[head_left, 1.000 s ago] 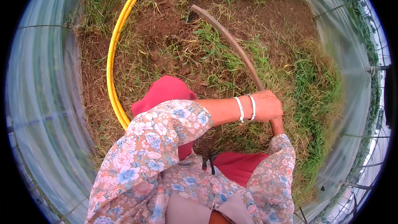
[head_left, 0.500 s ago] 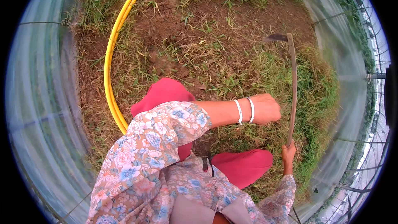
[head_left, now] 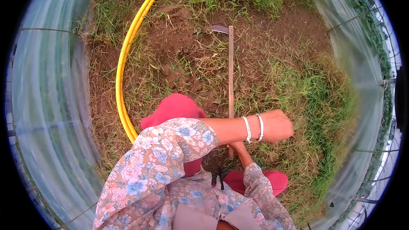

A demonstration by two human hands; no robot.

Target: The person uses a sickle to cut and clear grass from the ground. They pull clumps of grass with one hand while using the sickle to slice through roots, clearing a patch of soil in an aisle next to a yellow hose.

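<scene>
My left arm reaches across to the right, in a floral sleeve with two white bands at the wrist. My left hand (head_left: 277, 126) is closed in a fist above the grass; its inner side faces away, so anything within it is hidden. Below that forearm, my right hand (head_left: 240, 148) is wrapped round the lower handle of a sickle (head_left: 231, 70), partly covered by the left arm. The sickle's long wooden handle points straight away from me. Its curved dark blade (head_left: 220, 29) extends left from the far end, over bare soil and cut grass.
A yellow hose (head_left: 122, 72) curves along the left. Translucent plastic sheeting (head_left: 47, 85) borders the left side, and more sheeting (head_left: 362, 72) lines the right. Green grass (head_left: 324, 98) grows at the right, with more at the far end. My knees in red trousers (head_left: 174, 108) are bent below.
My right hand has swung the sickle leftward, from beyond my left fist to beneath my left forearm. The left fist stays closed, nearly in place. The view has shifted slightly.
</scene>
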